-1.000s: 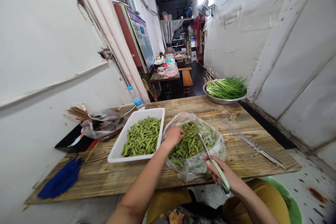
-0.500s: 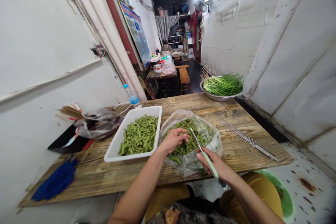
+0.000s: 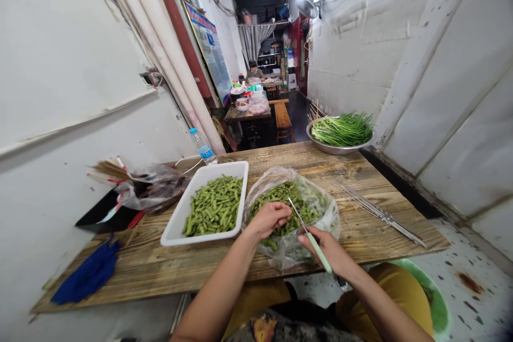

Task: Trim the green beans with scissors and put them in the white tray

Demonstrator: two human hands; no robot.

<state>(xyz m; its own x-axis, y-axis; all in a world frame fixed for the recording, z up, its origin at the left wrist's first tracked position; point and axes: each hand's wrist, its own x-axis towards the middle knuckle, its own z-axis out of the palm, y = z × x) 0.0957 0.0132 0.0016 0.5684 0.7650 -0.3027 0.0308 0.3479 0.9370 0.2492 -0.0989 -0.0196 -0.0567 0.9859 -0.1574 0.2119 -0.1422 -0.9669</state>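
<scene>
My left hand (image 3: 267,219) rests on the green pods in a clear plastic bag (image 3: 318,212), its fingers curled round what looks like a pod. My right hand (image 3: 329,250) is closed on the pale green handle of a pair of scissors (image 3: 306,233), blades pointing up over the bag toward my left hand. Just left of the bag, a white rectangular tray (image 3: 180,222) holds a heap of green pods (image 3: 214,207). Both stand on a wooden table (image 3: 160,264).
A metal bowl of long green stalks (image 3: 340,131) sits far right, thin metal skewers (image 3: 380,215) beside the bag. At left lie a blue cloth (image 3: 86,276), a dark bag (image 3: 154,191) and a water bottle (image 3: 203,147). A green basin (image 3: 436,307) stands under the table's right end. A person sits far back.
My left hand has drawn back from deep in the bag toward me, curling on a pod. My right hand and the scissors have moved left and closer to it.
</scene>
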